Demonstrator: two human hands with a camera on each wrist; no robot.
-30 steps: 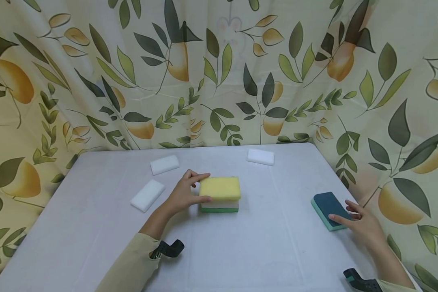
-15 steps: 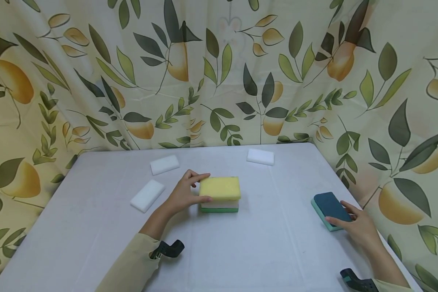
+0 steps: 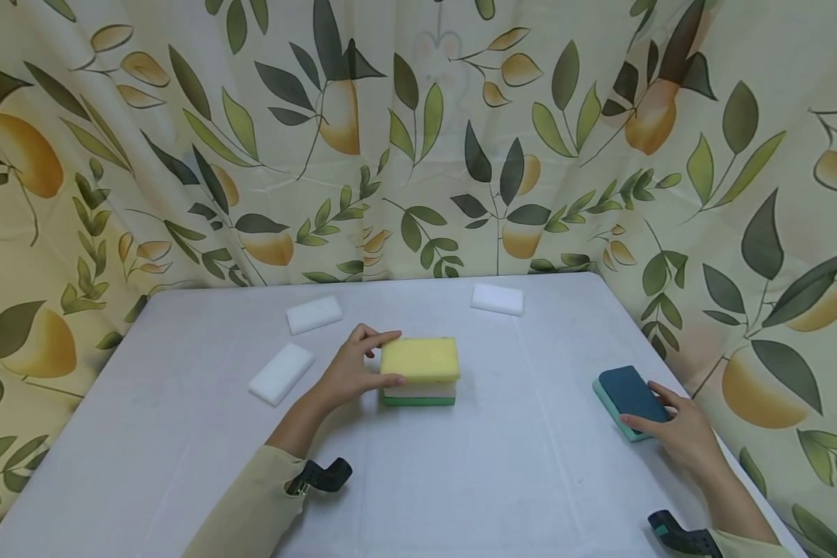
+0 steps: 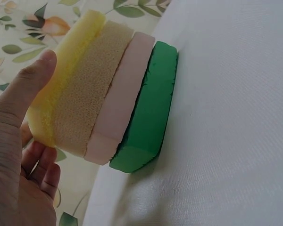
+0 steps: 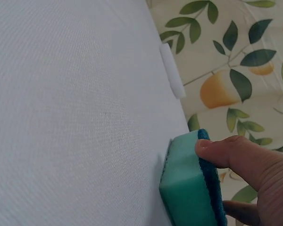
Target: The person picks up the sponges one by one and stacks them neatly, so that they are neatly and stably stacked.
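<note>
A stack of sponges stands mid-table, with a yellow layer [image 3: 420, 359] on top, beige and pinkish layers [image 4: 115, 99] between, and a green layer [image 4: 148, 108] at the bottom on the cloth. My left hand [image 3: 358, 364] holds the stack's left end at the yellow layer, thumb on the near side and fingers on the far side. Toward the right edge lies a teal sponge [image 5: 186, 183] with a dark blue scouring face [image 3: 631, 395] upward. My right hand [image 3: 687, 434] grips its near right end between thumb and fingers; some fingertips are hidden behind it.
Two white blocks [image 3: 282, 373] lie left of the stack, one behind the other. Another white block [image 3: 497, 300] is near the back edge. A white cloth [image 3: 460, 480] covers the table, and a leaf-and-fruit patterned curtain [image 3: 418, 155] hangs behind and beside it.
My right hand has shifted slightly left, and its thumb and fingers have come in onto the teal sponge's sides. The left hand and stack stay where they were.
</note>
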